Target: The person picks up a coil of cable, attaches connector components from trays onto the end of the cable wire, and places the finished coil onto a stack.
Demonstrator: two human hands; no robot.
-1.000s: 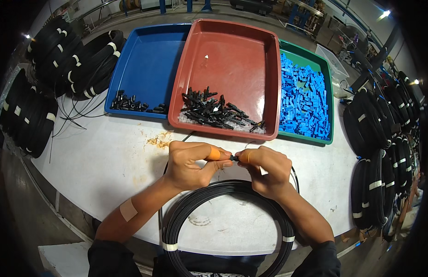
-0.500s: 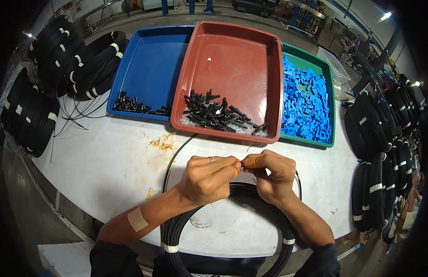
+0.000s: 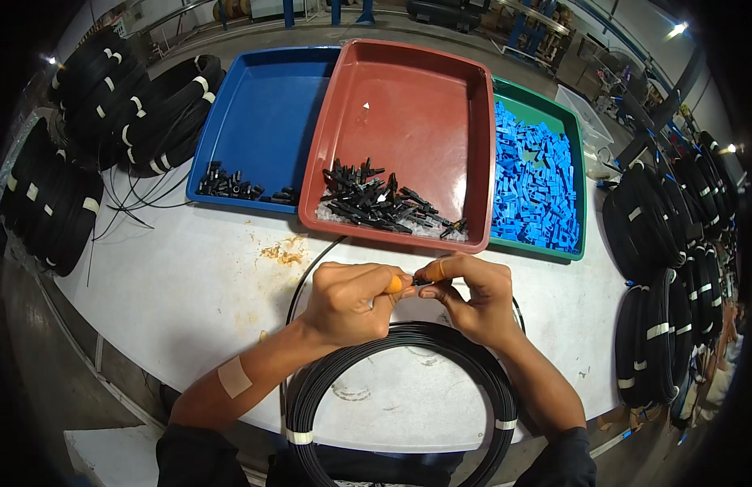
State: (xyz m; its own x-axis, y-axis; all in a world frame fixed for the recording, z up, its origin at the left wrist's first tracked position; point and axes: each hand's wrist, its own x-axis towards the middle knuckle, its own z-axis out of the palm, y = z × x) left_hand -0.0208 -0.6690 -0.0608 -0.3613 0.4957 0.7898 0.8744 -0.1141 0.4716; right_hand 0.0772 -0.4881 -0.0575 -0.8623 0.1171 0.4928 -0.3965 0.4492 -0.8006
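Note:
Over the middle of the white table, my left hand point(image 3: 347, 304) and my right hand point(image 3: 477, 300) meet at the fingertips. Between them shows a small dark connector piece point(image 3: 421, 282), pinched by my right thumb and index finger. My left fingers are pinched together right beside it, and what they grip is mostly hidden. Orange finger covers wrap a finger on each hand. Beneath my hands lies a coil of black cable point(image 3: 408, 334), bound with white tape and overhanging the front table edge. A loose length of it curves up on the left toward the red tray point(image 3: 408, 97).
The red tray holds black connector parts and overlaps a blue tray point(image 3: 262, 73) with small black sleeves and a green tray point(image 3: 577, 162) full of blue clips. Taped black cable coils stand at the left point(image 3: 51, 203) and right point(image 3: 656, 337). Brown stains mark the table point(image 3: 189, 292).
Both hands have shifted slightly left and up, and their fingertips have turned. The dark piece between them now shows more. The top of the coil is less covered.

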